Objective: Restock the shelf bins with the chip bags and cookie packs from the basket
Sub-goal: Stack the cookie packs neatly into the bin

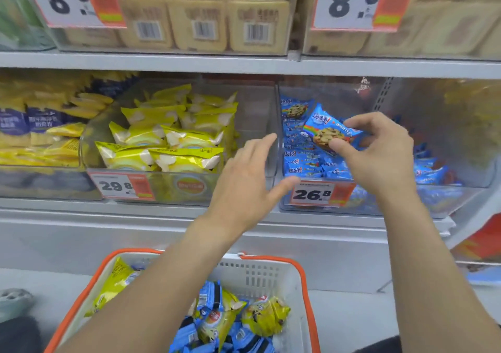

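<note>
My right hand pinches a blue cookie pack between thumb and fingers, just above the clear right-hand bin that holds several blue cookie packs. My left hand is spread with straight fingers in front of the divider between that bin and the clear bin of yellow chip bags; it holds nothing. Below, the white basket with an orange rim holds yellow chip bags and blue cookie packs; my left forearm crosses over it.
Above is a shelf of tan boxed goods behind large price tags. Yellow and blue bags fill the bin at far left. Price labels 29.8 and 26.8 hang on the bin fronts. The grey shelf edge runs below the bins.
</note>
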